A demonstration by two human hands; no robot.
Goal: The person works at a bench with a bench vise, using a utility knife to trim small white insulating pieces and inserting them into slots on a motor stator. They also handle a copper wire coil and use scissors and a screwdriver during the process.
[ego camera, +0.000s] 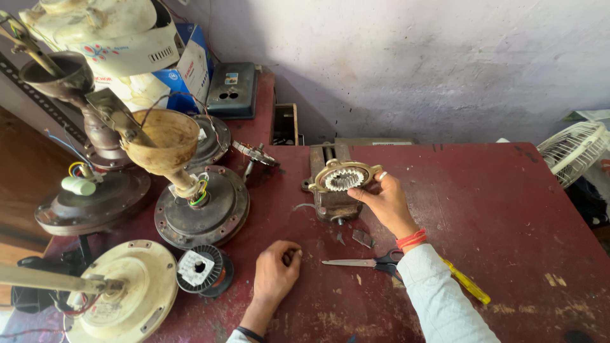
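My right hand [386, 203] holds a round toothed metal stator ring [344, 177] by its right edge, resting it on top of a bench vise [333, 202] at the middle of the dark red table [495, 209]. My left hand [276, 270] rests on the table nearer to me, fingers curled into a loose fist with nothing seen in it. A pair of scissors [365, 262] lies between my two arms. A yellow-handled screwdriver [469, 285] lies under my right sleeve.
Several dismantled ceiling fan motors stand at the left, one dark [203, 206], one cream [124, 289]. A copper wire spool [203, 269] sits by my left hand. A box [235, 89] and cartons are at the back left; a white fan guard [575, 152] is at the right.
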